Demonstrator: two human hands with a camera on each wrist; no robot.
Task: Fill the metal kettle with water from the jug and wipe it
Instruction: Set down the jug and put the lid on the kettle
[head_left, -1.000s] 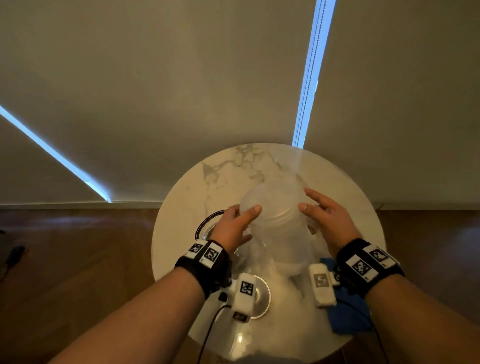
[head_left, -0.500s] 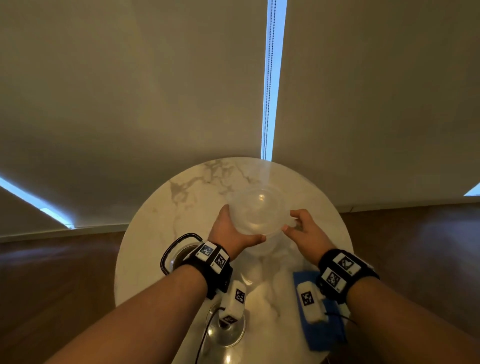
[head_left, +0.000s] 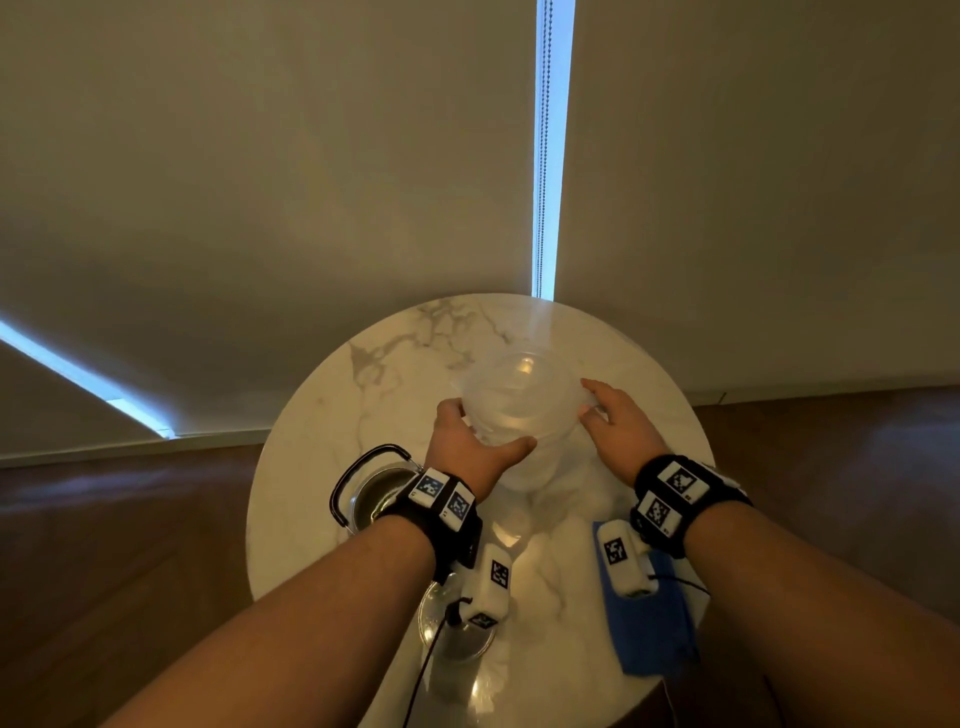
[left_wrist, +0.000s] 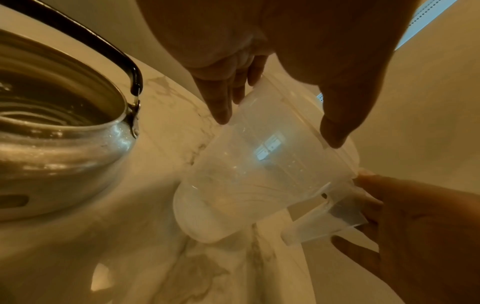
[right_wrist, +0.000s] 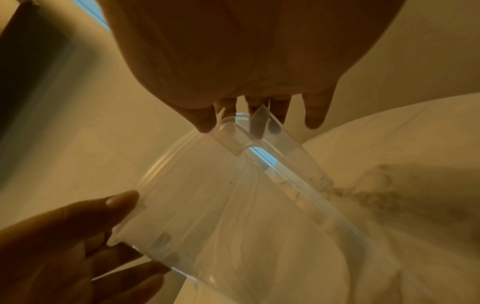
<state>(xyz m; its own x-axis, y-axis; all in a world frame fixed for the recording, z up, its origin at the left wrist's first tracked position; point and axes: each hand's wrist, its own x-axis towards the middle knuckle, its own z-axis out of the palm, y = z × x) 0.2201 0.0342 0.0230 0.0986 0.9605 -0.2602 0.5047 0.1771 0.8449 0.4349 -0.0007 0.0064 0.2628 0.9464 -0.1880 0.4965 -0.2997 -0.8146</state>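
Observation:
A clear plastic jug (head_left: 519, 395) stands near the middle of the round marble table (head_left: 322, 441). My left hand (head_left: 483, 431) grips its left side just under the rim, thumb in front and fingers (left_wrist: 221, 107) behind. My right hand (head_left: 608, 415) pinches the jug's handle (right_wrist: 272, 148) on the right side. The metal kettle (head_left: 374, 493) sits open at the table's left, partly hidden under my left wrist, with its black handle (left_wrist: 103, 45) raised. In the left wrist view the kettle (left_wrist: 64, 144) is beside the jug (left_wrist: 259, 174).
A round metal lid (head_left: 447, 634) lies near the table's front edge below my left wrist. A blue cloth (head_left: 654, 634) lies at the front right. Closed blinds hang behind the table, and wooden floor surrounds it.
Both hands lay flat against the jug's upper sides. Since then the left hand has wrapped round the jug and the right hand has moved to its handle. The head view shifted.

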